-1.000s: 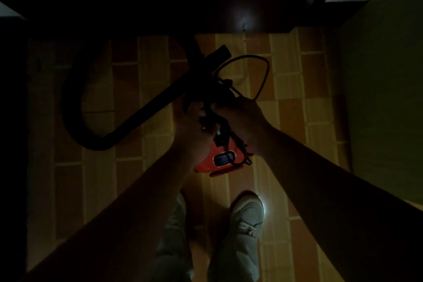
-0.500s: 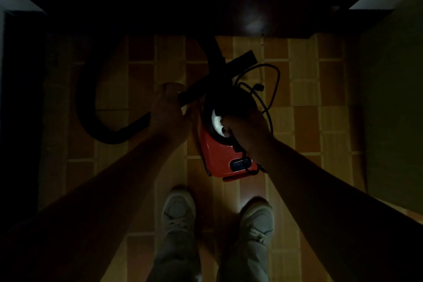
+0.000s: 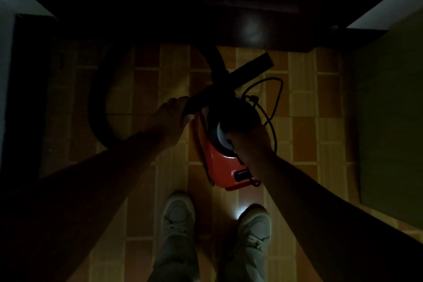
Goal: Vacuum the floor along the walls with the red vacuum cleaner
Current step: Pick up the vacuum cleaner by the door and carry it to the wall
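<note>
The red vacuum cleaner (image 3: 223,167) hangs just above the tiled floor in front of my feet, dimly lit. My right hand (image 3: 249,142) is closed on its top handle. My left hand (image 3: 175,113) grips the near end of the black nozzle tube (image 3: 231,82), which slants up to the right across the vacuum's black front. The black hose (image 3: 98,107) loops out to the left and curves back over the top. A black power cord (image 3: 273,103) coils at the vacuum's right side.
A dark wooden door or panel (image 3: 240,18) closes off the floor ahead. Walls stand close on the left (image 3: 9,75) and right (image 3: 389,110). My two pale shoes (image 3: 178,215) stand on the orange tiles (image 3: 304,135) below the vacuum.
My hands have separated: the left slid out along the nozzle tube while the right stayed on the handle. The vacuum's red body has come into fuller view.
</note>
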Available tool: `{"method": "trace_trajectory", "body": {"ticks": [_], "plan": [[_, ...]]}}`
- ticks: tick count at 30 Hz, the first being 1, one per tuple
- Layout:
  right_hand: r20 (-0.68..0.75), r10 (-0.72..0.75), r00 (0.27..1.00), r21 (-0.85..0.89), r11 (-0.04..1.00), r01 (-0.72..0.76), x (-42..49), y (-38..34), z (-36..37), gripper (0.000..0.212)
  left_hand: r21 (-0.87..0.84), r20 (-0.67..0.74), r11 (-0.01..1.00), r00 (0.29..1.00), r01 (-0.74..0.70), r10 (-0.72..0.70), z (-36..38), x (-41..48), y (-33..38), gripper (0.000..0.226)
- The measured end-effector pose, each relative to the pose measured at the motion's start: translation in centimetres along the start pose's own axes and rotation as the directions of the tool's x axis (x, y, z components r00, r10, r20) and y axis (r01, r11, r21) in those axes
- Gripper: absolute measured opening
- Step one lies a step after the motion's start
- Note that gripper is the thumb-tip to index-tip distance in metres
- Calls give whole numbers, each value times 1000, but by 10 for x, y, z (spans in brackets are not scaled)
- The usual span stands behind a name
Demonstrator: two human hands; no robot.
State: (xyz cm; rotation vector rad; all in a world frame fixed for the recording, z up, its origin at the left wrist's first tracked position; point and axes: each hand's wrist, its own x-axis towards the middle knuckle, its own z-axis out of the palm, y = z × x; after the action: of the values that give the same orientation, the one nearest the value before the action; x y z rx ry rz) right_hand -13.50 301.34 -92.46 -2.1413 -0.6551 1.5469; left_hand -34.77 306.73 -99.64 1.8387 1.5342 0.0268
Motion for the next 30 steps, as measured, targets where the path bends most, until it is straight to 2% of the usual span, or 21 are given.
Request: {"method": "trace_trajectory", "body": {"ticks": [5,8,10,12,14,16,20,23,26,30], "plan": [[2,3,1000,8,1000,-3,-52,-23,-13,32,-155,25,988,1000,15,-11,-44,-54,44,72],[3,-19,1000,-122,992,19,-104,-52,-28,36,-263,40,962,997,67,-58,-87,-107,82,84],[10,10,1000,-197,980,-8,-146,-76,-41,38,-332,7,940,996,82,-85,-119,-146,110,72],[26,15,1000,-256,967,-7,-189,-102,-51,37,-388,-54,921,996,41,-67,-158,-185,142,51],[68,-37,997,-325,944,58,-239,-133,-62,36,-466,-97,884,992,22,-75,-195,-225,174,37],[121,-58,991,-368,925,99,-290,-160,-73,45,-500,-116,865,986,48,-122,-226,-265,201,37],[250,-98,963,-384,903,192,-383,-203,-99,64,-497,-205,865,959,69,-194,-275,-346,250,58],[325,-126,937,-451,851,270,-442,-227,-117,57,-468,-255,882,946,58,-198,-307,-406,290,50],[401,-166,901,-537,754,378,-495,-243,-136,57,-322,-396,945,899,53,-186,-325,-472,332,50],[529,-202,824,-521,689,503,-547,-249,-155,73,-410,-393,879,822,243,-411,-323,-547,373,37]]}}
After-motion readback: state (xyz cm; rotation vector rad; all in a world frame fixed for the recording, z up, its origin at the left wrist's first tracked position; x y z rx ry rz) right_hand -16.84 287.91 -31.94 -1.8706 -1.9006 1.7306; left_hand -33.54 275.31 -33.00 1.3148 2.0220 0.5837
